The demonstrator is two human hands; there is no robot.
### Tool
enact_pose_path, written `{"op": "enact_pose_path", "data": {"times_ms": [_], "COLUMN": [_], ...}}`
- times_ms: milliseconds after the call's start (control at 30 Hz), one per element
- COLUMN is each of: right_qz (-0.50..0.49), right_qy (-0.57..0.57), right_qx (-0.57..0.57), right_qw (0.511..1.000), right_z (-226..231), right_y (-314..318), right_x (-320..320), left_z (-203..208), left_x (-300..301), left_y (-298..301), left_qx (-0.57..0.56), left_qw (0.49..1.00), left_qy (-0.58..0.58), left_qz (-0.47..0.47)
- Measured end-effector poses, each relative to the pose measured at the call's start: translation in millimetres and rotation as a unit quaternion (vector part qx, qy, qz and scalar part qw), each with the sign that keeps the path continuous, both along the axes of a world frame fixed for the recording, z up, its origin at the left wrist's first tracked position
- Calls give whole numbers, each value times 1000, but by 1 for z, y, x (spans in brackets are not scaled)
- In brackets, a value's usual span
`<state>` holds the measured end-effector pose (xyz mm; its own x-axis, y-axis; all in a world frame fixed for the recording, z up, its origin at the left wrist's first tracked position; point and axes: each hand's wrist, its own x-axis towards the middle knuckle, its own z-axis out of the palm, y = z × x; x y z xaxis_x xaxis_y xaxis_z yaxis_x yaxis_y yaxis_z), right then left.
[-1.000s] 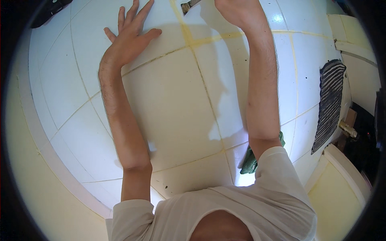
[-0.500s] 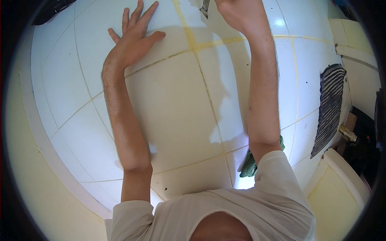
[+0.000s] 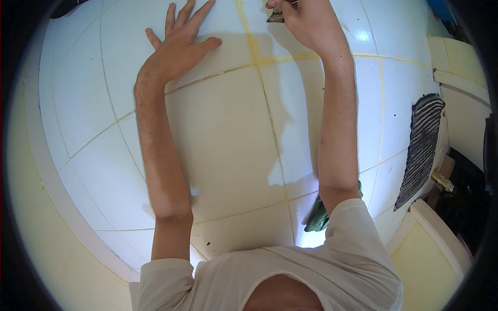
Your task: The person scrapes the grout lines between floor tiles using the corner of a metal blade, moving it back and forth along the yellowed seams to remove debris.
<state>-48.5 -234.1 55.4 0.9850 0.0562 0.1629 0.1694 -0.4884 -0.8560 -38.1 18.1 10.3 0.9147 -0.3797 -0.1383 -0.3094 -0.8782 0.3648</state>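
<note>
My left hand (image 3: 181, 45) lies on the white tiled floor (image 3: 223, 140), its fingers spread and nothing held. At the top edge my right hand (image 3: 306, 26) grips a small putty knife (image 3: 276, 17); only part of its flared metal blade shows, on the tiles beside my fingers. Its handle is mostly hidden by the hand and cut off by the frame. Between the two hands runs a yellowish grout line (image 3: 252, 44), which meets another crossing toward my right wrist.
A dark green cloth (image 3: 317, 215) lies beneath my right upper arm. Farther right is a black-and-white striped mat (image 3: 421, 150), close to a pale doorway edge (image 3: 441, 228). A pale wall (image 3: 57, 217) curves along the left.
The right hand has shifted slightly down into view, showing more of the putty knife's blade. The left hand keeps its spread pose while the whole view moves slightly.
</note>
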Motion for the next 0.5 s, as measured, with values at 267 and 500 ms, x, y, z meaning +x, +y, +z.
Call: {"op": "enact_pose_path", "data": {"times_ms": [267,500], "right_qz": [-12,18], "right_qy": [47,88], "right_qx": [7,-28], "right_qw": [999,996], "right_z": [35,19], "right_y": [22,21], "right_x": [-15,-8], "left_z": [46,39], "left_x": [-3,-3], "left_y": [-12,-7], "left_qx": [13,15], "left_qw": [991,992], "left_qy": [134,121], "left_qz": [11,6]}}
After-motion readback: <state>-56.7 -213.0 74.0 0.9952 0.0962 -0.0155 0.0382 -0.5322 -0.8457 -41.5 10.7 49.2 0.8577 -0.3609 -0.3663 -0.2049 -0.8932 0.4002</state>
